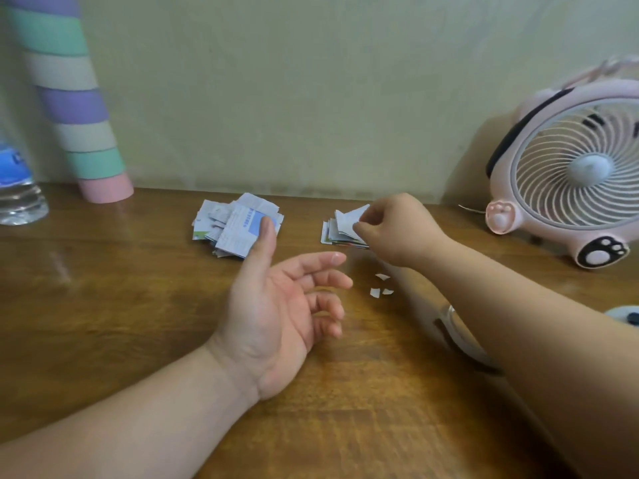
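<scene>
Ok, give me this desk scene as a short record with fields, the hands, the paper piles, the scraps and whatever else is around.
left hand: open, palm up over the brown wooden table, holding nothing
right hand: pinches a white paper piece atop the neat stack of printed paper pieces
loose heap of printed paper pieces: left of the stack, apart from it
small white paper scraps: three, on the table near the right forearm
surroundings: pink plastic desk fan at right; pastel striped tube and clear water bottle at left
</scene>
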### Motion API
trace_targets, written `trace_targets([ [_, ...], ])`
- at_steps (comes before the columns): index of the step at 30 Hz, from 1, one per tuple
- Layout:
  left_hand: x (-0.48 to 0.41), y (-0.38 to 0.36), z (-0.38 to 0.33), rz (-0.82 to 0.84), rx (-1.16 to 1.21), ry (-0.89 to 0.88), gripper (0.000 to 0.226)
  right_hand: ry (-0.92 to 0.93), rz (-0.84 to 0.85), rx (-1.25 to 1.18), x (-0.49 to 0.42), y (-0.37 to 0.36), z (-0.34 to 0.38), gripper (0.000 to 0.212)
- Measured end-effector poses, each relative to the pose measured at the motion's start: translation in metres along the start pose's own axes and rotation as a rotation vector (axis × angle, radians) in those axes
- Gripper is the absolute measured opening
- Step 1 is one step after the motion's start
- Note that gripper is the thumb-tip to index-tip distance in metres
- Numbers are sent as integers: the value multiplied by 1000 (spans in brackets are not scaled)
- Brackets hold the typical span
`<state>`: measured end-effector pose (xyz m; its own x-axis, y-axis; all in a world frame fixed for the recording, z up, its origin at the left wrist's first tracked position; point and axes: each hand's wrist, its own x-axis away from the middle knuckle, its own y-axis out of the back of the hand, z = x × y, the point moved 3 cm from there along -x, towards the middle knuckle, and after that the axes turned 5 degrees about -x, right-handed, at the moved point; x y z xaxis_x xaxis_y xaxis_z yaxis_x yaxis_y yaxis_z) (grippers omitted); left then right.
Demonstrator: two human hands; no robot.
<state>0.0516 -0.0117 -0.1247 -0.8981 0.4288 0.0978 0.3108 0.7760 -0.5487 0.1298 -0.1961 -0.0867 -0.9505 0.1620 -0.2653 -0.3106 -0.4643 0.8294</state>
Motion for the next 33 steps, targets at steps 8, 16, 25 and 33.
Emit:
trace_targets([
  [8,-1,0,0,20,-12,15,82,-110,61,49,-41,-36,-4,51],
  [16,0,0,0,19,-7,23,81,-153,64,81,-45,-39,-1,46],
  [25,0,1,-1,-12,30,39,80,-118,78,144,-45,-43,-4,35],
  [33,0,1,-1,9,13,34,77,4,138,336,-38,-41,10,36],
])
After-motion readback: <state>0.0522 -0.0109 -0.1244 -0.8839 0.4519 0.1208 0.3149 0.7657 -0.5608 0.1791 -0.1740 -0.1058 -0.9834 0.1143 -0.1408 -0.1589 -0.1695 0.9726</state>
